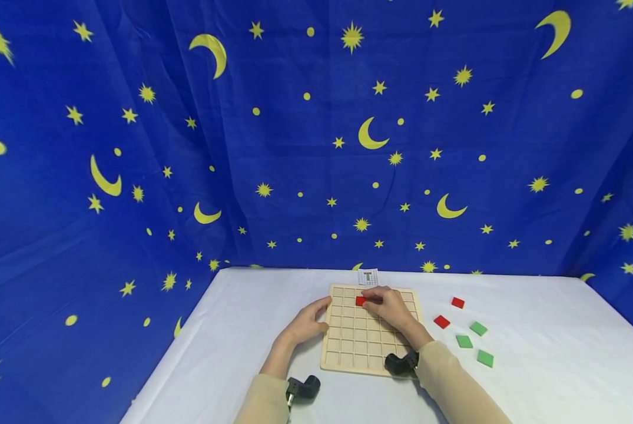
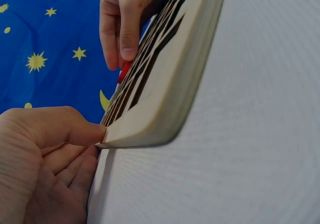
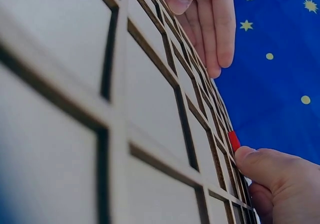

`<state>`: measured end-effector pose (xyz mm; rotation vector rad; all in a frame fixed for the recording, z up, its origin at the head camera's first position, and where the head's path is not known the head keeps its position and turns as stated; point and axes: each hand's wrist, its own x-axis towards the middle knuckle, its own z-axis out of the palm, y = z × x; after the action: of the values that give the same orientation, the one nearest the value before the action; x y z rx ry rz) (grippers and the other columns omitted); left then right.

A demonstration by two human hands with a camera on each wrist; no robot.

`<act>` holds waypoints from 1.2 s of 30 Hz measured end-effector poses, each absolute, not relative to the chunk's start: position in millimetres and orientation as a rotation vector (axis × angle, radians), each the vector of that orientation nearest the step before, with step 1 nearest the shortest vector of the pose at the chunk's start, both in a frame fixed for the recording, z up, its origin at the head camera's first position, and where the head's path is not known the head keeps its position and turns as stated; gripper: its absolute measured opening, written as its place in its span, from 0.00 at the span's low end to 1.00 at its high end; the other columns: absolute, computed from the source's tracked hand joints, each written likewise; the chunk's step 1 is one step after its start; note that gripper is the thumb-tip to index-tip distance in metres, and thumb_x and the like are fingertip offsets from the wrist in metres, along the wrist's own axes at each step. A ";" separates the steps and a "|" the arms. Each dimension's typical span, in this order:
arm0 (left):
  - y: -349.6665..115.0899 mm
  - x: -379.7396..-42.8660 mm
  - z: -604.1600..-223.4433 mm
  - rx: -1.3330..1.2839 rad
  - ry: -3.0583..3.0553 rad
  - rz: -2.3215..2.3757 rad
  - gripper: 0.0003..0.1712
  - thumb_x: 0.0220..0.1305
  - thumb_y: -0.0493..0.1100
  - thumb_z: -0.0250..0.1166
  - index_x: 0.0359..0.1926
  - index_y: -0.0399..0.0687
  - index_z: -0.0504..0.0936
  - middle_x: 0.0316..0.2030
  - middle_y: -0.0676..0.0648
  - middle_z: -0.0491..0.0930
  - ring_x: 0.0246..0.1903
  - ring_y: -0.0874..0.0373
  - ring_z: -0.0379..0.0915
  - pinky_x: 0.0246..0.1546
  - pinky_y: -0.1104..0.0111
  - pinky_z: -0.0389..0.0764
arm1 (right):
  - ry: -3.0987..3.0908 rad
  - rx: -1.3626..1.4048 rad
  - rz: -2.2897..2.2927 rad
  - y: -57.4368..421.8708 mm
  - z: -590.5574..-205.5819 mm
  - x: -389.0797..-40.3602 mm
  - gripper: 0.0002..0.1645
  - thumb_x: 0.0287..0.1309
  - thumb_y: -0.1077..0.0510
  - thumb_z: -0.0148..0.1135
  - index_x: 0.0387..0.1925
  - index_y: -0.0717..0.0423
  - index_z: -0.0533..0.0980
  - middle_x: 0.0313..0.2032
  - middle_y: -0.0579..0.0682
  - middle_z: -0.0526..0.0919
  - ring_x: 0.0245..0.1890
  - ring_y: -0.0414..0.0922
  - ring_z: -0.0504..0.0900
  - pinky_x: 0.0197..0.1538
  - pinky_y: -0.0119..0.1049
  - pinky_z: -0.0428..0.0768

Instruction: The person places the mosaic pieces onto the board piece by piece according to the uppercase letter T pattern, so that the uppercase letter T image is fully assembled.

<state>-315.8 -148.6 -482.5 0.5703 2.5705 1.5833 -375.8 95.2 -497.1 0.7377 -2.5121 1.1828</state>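
Observation:
A pale wooden grid board (image 1: 347, 346) lies on the white table. My right hand (image 1: 391, 307) reaches over its far part and pinches a red square tile (image 1: 360, 301) between thumb and fingers at one of the far cells. In the right wrist view the thumb touches this tile (image 3: 234, 140), which sits at the grid's surface; whether it is fully down in a cell I cannot tell. Beside the board's left edge is my left hand (image 1: 304, 324), its fingers fairly straight and its thumb touching the rim, as the left wrist view shows.
Right of the board lie two loose red tiles (image 1: 441, 321) and three green tiles (image 1: 479, 328). A small printed card (image 1: 368, 277) with a grid pattern lies behind the board. A blue curtain (image 1: 316, 147) with yellow stars and moons stands behind the table (image 1: 549, 353).

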 end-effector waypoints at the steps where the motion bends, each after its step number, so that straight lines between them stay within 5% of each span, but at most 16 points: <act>1: -148.7 -316.2 -483.1 0.559 2.568 1.579 0.43 0.45 0.26 0.59 0.67 0.28 0.59 0.66 0.33 0.59 0.65 0.40 0.55 0.66 0.56 0.59 | -2.517 0.738 1.178 95.0 -497.2 -375.6 0.17 0.47 0.59 0.71 0.43 0.57 0.83 0.41 0.48 0.84 0.44 0.48 0.80 0.49 0.45 0.79; 22: -149.2 -317.0 -480.9 0.539 2.573 1.569 0.42 0.46 0.25 0.60 0.67 0.30 0.60 0.66 0.35 0.60 0.65 0.42 0.56 0.66 0.58 0.60 | -2.551 0.729 1.140 92.4 -490.5 -373.6 0.19 0.48 0.58 0.70 0.45 0.58 0.82 0.41 0.49 0.85 0.45 0.49 0.81 0.49 0.45 0.80; 36: -147.5 -315.9 -482.2 0.542 2.604 1.515 0.42 0.47 0.25 0.58 0.67 0.30 0.59 0.66 0.35 0.60 0.65 0.44 0.58 0.66 0.60 0.62 | -2.441 0.546 1.803 92.1 -472.1 -372.7 0.26 0.54 0.61 0.66 0.55 0.65 0.75 0.47 0.56 0.82 0.46 0.49 0.82 0.50 0.39 0.81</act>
<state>-315.9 -147.5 -482.2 0.5419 2.6037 1.5154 -372.7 92.1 -472.1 0.5464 -2.4408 1.8034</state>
